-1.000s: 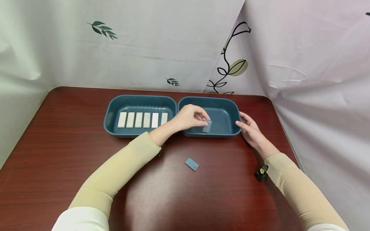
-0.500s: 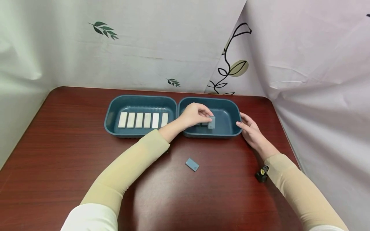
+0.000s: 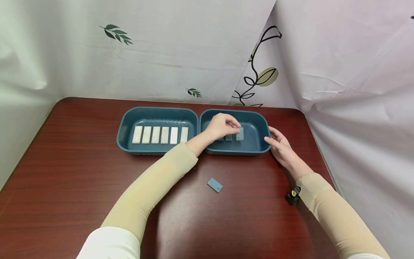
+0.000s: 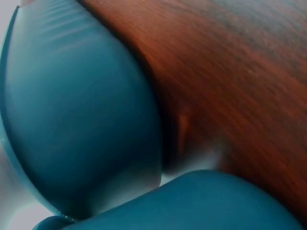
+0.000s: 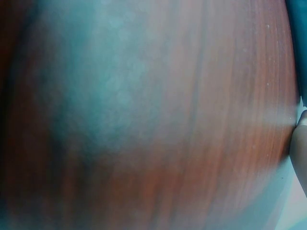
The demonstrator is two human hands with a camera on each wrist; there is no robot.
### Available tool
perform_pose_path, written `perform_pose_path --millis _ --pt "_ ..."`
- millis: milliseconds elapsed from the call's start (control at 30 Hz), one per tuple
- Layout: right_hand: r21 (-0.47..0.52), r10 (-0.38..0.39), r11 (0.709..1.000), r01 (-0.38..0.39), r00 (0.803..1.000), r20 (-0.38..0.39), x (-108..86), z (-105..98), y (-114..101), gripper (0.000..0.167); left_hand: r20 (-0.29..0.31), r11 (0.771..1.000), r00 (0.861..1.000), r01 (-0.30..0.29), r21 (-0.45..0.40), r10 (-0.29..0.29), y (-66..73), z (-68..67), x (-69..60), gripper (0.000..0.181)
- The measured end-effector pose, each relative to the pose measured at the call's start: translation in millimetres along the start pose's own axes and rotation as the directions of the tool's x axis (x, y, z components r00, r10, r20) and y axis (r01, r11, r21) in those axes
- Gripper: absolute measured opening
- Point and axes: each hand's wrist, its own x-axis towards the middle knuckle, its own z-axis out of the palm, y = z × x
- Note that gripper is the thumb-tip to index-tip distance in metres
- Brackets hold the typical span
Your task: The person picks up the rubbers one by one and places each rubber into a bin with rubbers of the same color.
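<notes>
In the head view my left hand (image 3: 221,126) reaches into the right blue plastic bin (image 3: 255,151). Thumb and fingers pinch the end of a grey-blue rectangular tile (image 3: 240,134). Beside it in the bin lie darker tiles (image 3: 229,137), partly covered by the hand. My right hand (image 3: 282,149) holds the bin's right end, its thumb at the rim and its fingers along the outside. Another grey-blue tile (image 3: 215,185), with a small mark at one end, lies on the table in front. The left wrist view has the bins' outer walls (image 4: 86,105) close up; neither hand's grip shows there.
The left blue bin (image 3: 129,149) adjoins the right one and holds a row of several whitish tiles (image 3: 155,135). Both stand on a reddish-brown wooden table (image 3: 64,172). A white patterned curtain (image 3: 145,68) hangs behind and at the sides.
My left hand has moved right and slightly away with its tile, uncovering darker tiles in the right bin. The right hand has kept its place at the bin's end.
</notes>
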Motion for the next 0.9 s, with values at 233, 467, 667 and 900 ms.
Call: perform_pose_path --millis 233,467,667,900 --pt "-0.013 0.008 1.000 -0.008 1.000 -0.013 -0.8 -0.2 -0.9 0.039 -0.030 0.998 1.000 0.008 0.060 -0.007 -2.5 2.0 3.8 0.014" --pt "-0.015 0.018 1.000 -0.018 1.000 -0.001 -1.3 -0.5 -1.2 0.038 -0.033 0.996 0.999 0.018 0.088 -0.015 -8.1 5.4 6.9 0.013" --pt "-0.002 0.007 1.000 -0.007 1.000 0.008 -1.9 -0.6 -1.0 0.039 -0.016 0.991 1.000 -0.002 0.136 0.004 -10.8 8.7 6.9 0.012" --pt "-0.004 0.014 1.000 -0.014 1.000 0.001 -2.0 -0.8 -1.2 0.039 -0.014 0.989 1.000 -0.008 0.148 0.010 -11.0 10.9 7.7 0.011"
